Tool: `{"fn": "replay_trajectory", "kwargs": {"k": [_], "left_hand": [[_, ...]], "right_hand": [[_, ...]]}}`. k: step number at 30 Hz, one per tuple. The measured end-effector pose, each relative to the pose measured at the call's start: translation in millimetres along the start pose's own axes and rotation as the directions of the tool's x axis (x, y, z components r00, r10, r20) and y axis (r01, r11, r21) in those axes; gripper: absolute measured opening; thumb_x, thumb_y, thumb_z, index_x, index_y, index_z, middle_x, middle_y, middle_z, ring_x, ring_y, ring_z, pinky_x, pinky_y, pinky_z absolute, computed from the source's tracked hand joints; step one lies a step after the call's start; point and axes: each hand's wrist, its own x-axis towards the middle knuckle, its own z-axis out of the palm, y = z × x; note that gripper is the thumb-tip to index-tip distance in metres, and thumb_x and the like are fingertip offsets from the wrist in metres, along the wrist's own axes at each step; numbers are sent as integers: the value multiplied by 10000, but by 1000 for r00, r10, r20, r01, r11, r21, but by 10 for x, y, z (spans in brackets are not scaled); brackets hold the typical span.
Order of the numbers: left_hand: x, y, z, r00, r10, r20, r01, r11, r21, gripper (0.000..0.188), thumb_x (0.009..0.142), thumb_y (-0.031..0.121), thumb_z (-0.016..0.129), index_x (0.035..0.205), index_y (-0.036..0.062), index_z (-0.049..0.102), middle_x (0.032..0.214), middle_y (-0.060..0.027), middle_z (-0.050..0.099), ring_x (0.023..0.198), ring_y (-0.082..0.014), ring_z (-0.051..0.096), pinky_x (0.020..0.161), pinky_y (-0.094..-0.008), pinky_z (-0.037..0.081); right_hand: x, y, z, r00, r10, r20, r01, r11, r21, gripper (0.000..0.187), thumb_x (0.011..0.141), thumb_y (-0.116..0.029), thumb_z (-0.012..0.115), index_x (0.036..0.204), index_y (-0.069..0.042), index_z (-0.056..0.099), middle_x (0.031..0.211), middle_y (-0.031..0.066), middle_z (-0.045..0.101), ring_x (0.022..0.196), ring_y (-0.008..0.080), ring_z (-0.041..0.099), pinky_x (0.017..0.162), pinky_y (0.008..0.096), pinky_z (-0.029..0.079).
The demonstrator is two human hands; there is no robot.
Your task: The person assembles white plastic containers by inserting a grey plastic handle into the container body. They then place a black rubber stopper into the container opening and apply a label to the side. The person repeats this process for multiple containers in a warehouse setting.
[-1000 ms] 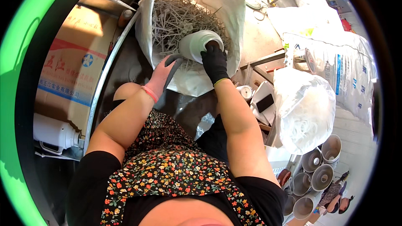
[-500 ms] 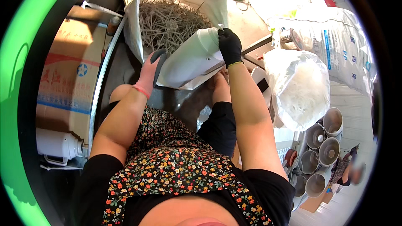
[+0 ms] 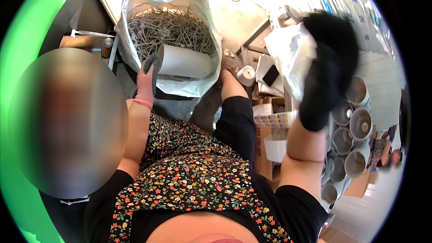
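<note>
A white flask body [image 3: 184,61], a plain cylinder with what looks like a handle along its near side, lies on its side on the near rim of an open white sack [image 3: 127,11]. Grey thin sticks [image 3: 168,29] fill the sack. My left hand [image 3: 146,81], in a pink glove with grey fingers, grips the flask body's left end. Out to the right, my right hand [image 3: 330,65] in a black glove is smeared by motion, so its fingers do not read. It passes in front of a white plastic bag [image 3: 288,51]; whether it holds anything cannot be seen.
Several grey cylindrical shells [image 3: 361,123] are stacked at the right. A white spool-like piece [image 3: 246,75] stands near my foot, with a black flat object [image 3: 271,75] beside it. A spray can [image 3: 107,47] is at the left. A blurred oval hides the area below it.
My right hand has left the flask body's upper end and moved right. The flask body, tilted up before, now lies nearly level. My left hand stays at its left end.
</note>
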Motion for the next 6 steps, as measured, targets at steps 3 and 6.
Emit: {"fn": "replay_trajectory", "kwargs": {"k": [3, 6], "left_hand": [[-401, 743, 391, 976, 207, 72, -197, 972, -124, 300, 912, -7, 487, 1206, -6, 542, 1184, -96, 580, 1076, -174, 555, 942, -268, 434], [-813, 1666, 401, 831, 529, 174, -508, 848, -151, 383, 910, 66, 416, 1253, -99, 463, 1266, -190, 515, 1191, -255, 482, 1048, -360, 336]], "right_hand": [[-56, -767, -417, 928, -291, 232, 360, 861, -359, 509, 843, -16, 595, 1313, 28, 404, 1175, 154, 569, 1069, 254, 568, 927, 332, 440], [-100, -950, -511, 840, -179, 512, 481, 683, -550, 500, 845, -19, 592, 1308, 27, 408, 1170, 153, 571, 1064, 252, 568, 924, 331, 440]]}}
